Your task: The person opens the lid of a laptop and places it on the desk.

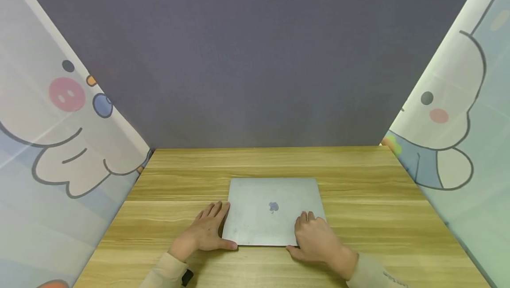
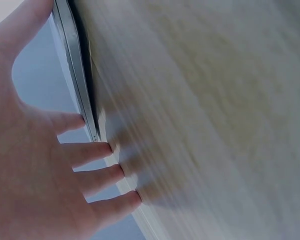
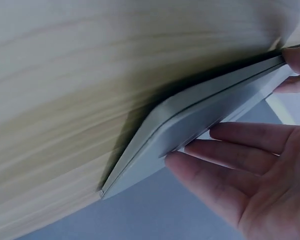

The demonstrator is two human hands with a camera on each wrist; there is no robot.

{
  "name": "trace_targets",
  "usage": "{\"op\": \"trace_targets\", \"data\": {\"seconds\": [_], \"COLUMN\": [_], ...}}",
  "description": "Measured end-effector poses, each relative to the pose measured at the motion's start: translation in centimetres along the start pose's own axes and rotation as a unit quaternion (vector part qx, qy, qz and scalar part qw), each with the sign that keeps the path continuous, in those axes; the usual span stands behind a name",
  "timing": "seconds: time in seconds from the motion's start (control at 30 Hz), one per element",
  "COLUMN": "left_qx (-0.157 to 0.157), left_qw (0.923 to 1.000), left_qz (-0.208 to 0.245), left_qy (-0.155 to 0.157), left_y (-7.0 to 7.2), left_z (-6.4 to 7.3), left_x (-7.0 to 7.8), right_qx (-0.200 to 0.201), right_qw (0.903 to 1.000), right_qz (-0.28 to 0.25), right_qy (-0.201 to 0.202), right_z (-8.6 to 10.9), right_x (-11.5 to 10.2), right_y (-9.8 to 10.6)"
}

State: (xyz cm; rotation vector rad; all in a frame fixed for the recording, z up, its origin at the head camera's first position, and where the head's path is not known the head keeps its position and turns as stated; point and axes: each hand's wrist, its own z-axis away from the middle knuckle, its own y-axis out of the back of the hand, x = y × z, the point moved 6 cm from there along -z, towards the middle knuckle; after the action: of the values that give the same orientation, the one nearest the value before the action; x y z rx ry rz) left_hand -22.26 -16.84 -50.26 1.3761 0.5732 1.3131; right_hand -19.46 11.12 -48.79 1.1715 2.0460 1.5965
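Observation:
A closed silver laptop (image 1: 255,219) with an apple logo on its lid lies flat on the wooden table (image 1: 179,177). My left hand (image 1: 207,233) spreads its fingers at the laptop's left side. Its thumb is at the near left corner, the index fingertip against the left edge, and the other fingertips (image 2: 132,197) on the wood. Over the near right part of the lid lies my right hand (image 1: 316,239). Three fingertips (image 3: 177,162) of it touch the lid, while the thumb (image 3: 296,59) rests at the near edge, by the seam below the lid.
A dark grey panel (image 1: 255,57) rises behind the table's far edge. Curtains with cartoon animals, one left (image 1: 36,177) and one right (image 1: 450,208), border the sides. A dark band (image 1: 187,277) shows at the left sleeve.

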Motion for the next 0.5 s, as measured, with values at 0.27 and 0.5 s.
{"op": "trace_targets", "data": {"seconds": [0.27, 0.5], "left_qx": [0.002, 0.004], "left_qw": [0.9999, 0.9999], "left_qz": [-0.012, -0.014], "left_qy": [0.002, 0.002], "left_y": [-0.25, -0.27], "left_z": [-0.14, -0.13], "left_x": [-0.16, -0.2], "right_qx": [-0.022, 0.007], "right_qw": [0.9994, 0.9998], "right_qz": [-0.015, 0.016], "right_qy": [-0.023, -0.008], "right_z": [-0.44, -0.47], "right_x": [-0.23, -0.68], "right_y": [-0.17, -0.78]}}
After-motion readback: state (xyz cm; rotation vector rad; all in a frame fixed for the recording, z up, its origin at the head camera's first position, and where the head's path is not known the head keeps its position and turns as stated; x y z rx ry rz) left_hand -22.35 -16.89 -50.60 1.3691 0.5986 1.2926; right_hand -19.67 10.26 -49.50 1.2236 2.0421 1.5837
